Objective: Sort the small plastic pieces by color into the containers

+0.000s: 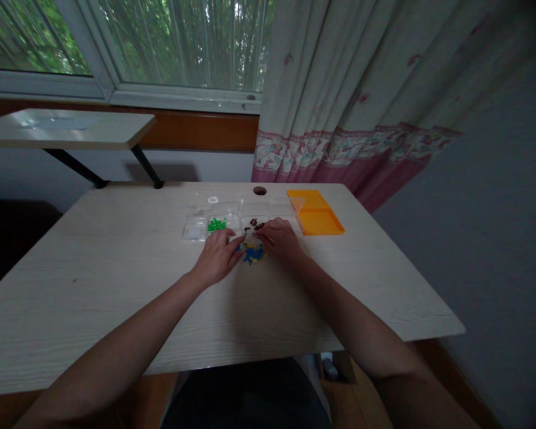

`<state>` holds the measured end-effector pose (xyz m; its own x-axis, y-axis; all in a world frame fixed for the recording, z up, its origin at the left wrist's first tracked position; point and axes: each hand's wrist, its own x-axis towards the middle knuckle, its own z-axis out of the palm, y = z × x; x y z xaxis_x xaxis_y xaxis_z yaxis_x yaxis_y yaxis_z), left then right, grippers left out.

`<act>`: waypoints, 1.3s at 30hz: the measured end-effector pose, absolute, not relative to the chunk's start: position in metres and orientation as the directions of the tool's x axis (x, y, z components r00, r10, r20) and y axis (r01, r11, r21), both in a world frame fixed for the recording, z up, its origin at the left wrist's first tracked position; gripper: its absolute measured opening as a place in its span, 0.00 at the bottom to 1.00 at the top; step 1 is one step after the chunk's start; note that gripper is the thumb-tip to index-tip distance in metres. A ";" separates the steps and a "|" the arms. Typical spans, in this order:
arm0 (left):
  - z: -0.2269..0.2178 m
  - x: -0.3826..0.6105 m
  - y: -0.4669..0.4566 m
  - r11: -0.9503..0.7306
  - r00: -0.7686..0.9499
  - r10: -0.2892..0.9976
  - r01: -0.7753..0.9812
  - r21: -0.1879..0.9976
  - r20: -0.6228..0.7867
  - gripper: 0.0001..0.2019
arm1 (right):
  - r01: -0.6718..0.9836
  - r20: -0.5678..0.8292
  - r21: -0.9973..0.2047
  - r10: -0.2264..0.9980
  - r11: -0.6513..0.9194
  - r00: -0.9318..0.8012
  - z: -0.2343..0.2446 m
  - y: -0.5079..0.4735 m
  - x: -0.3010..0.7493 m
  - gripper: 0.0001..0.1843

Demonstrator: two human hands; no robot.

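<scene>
Left hand [215,257] and right hand [282,239] flank the blue plastic pieces [252,255] — fingertips narrowed, any hold unclear. Likely light, stiff — best edge-pinched.

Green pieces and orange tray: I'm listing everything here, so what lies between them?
In the head view, part of the clear tray, small brown pieces and the right hand lie between the green pieces and the orange tray.

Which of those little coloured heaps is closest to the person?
The blue-and-yellow heap; the green heap and dark brown heap both lie farther back.
</scene>
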<state>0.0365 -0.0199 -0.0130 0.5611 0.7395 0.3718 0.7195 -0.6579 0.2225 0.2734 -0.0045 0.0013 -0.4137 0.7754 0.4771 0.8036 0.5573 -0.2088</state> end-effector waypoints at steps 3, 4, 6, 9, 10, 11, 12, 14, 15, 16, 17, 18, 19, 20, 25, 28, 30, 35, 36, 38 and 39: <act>-0.011 0.036 -0.020 -0.663 0.566 0.736 0.713 0.228 0.371 0.20 | 0.807 0.490 -0.217 0.776 0.549 -0.397 0.000 -0.003 0.276 0.10; -0.011 0.036 -0.021 -0.665 0.566 0.734 0.710 0.231 0.374 0.20 | 0.808 0.492 -0.220 0.777 0.546 -0.392 -0.001 -0.003 0.276 0.10; -0.011 0.036 -0.021 -0.671 0.568 0.730 0.702 0.240 0.379 0.19 | 0.814 0.496 -0.228 0.783 0.534 -0.375 -0.001 -0.002 0.278 0.10; -0.011 0.035 -0.021 -0.680 0.575 0.723 0.689 0.250 0.382 0.18 | 0.827 0.498 -0.247 0.798 0.505 -0.339 0.000 -0.002 0.279 0.10; -0.010 0.035 -0.021 -0.683 0.577 0.722 0.685 0.254 0.382 0.17 | 0.830 0.496 -0.255 0.804 0.495 -0.327 0.001 -0.002 0.279 0.10; -0.010 0.035 -0.021 -0.685 0.579 0.720 0.680 0.261 0.383 0.17 | 0.833 0.494 -0.262 0.809 0.487 -0.317 0.002 -0.002 0.280 0.10; -0.009 0.035 -0.021 -0.688 0.580 0.718 0.674 0.269 0.383 0.16 | 0.836 0.493 -0.267 0.813 0.479 -0.308 0.003 -0.002 0.280 0.10; -0.008 0.035 -0.022 -0.692 0.581 0.717 0.663 0.286 0.386 0.15 | 0.843 0.492 -0.271 0.819 0.465 -0.294 0.005 -0.002 0.281 0.10; -0.007 0.035 -0.022 -0.692 0.580 0.717 0.660 0.292 0.387 0.14 | 0.845 0.493 -0.273 0.821 0.461 -0.289 0.006 -0.003 0.281 0.10; -0.006 0.035 -0.022 -0.692 0.579 0.717 0.658 0.298 0.389 0.14 | 0.846 0.496 -0.275 0.821 0.458 -0.283 0.006 -0.003 0.281 0.10; -0.005 0.036 -0.023 -0.691 0.576 0.718 0.656 0.304 0.390 0.13 | 0.845 0.499 -0.278 0.820 0.457 -0.280 0.007 -0.003 0.281 0.10; -0.004 0.036 -0.023 -0.689 0.572 0.721 0.655 0.311 0.391 0.13 | 0.843 0.503 -0.281 0.818 0.459 -0.278 0.007 -0.004 0.281 0.10; -0.004 0.036 -0.023 -0.686 0.568 0.724 0.655 0.317 0.391 0.13 | 0.840 0.506 -0.285 0.817 0.461 -0.277 0.007 -0.004 0.281 0.10; -0.003 0.036 -0.023 -0.682 0.564 0.727 0.656 0.323 0.391 0.13 | 0.839 0.507 -0.287 0.816 0.462 -0.276 0.007 -0.004 0.281 0.10; -0.004 0.036 -0.022 -0.685 0.572 0.726 0.656 0.318 0.383 0.15 | 0.841 0.496 -0.287 0.822 0.460 -0.281 0.008 -0.004 0.281 0.09; -0.004 0.035 -0.022 -0.694 0.580 0.717 0.646 0.320 0.386 0.13 | 0.840 0.492 -0.283 0.821 0.464 -0.288 0.008 -0.003 0.281 0.09; -0.003 0.035 -0.023 -0.697 0.583 0.715 0.637 0.328 0.386 0.12 | 0.840 0.493 -0.285 0.822 0.463 -0.286 0.008 -0.004 0.281 0.09; -0.003 0.036 -0.023 -0.693 0.581 0.719 0.639 0.333 0.382 0.10 | 0.846 0.490 -0.289 0.829 0.447 -0.271 0.009 -0.005 0.281 0.09; -0.004 0.036 -0.023 -0.694 0.580 0.718 0.637 0.334 0.385 0.10 | 0.848 0.490 -0.288 0.830 0.445 -0.269 0.009 -0.005 0.281 0.09; -0.004 0.036 -0.023 -0.696 0.580 0.716 0.634 0.337 0.387 0.09 | 0.848 0.485 -0.288 0.831 0.445 -0.271 0.009 -0.005 0.282 0.09; -0.004 0.036 -0.023 -0.696 0.581 0.717 0.633 0.339 0.386 0.09 | 0.847 0.482 -0.289 0.832 0.446 -0.273 0.008 -0.004 0.282 0.09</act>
